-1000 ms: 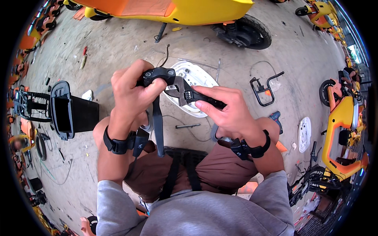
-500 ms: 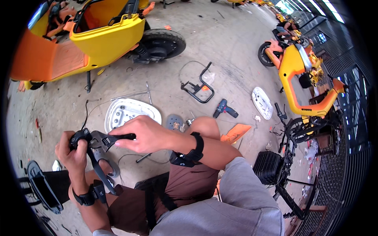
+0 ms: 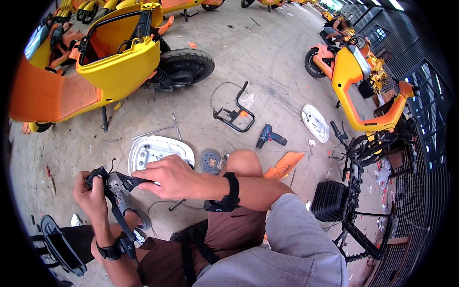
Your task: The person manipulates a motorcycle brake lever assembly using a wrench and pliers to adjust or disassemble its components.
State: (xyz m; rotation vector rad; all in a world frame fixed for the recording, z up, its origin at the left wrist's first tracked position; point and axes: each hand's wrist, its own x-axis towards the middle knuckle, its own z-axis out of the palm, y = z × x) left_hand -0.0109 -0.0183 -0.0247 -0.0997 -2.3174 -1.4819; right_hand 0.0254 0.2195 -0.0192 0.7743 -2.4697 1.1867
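My left hand (image 3: 93,198) is wrapped round the black clamp end of a brake lever (image 3: 118,216), whose long blade hangs down toward my lap. From the other side my right hand (image 3: 166,177) grips an adjustable wrench (image 3: 127,183) by its dark handle. The wrench's jaws lie against the clamp end, close to my left fingers. Whether they sit around a nut there is too small to tell. Just beyond my right hand lies a white plastic pan (image 3: 152,144) with holes, partly covered by that hand.
On the concrete floor lie a T-handle wrench (image 3: 176,125), a bent black tube frame (image 3: 248,123), a cordless drill (image 3: 271,136), an orange panel (image 3: 285,165) and a second white pan (image 3: 315,123). Yellow scooters (image 3: 119,71) stand beyond; a black basket (image 3: 329,197) is at right.
Both hands, with lever and wrench, sit slightly lower in the picture, as the whole view has shifted a little. The wrench stays at the clamp end, its handle more hidden by my right hand.
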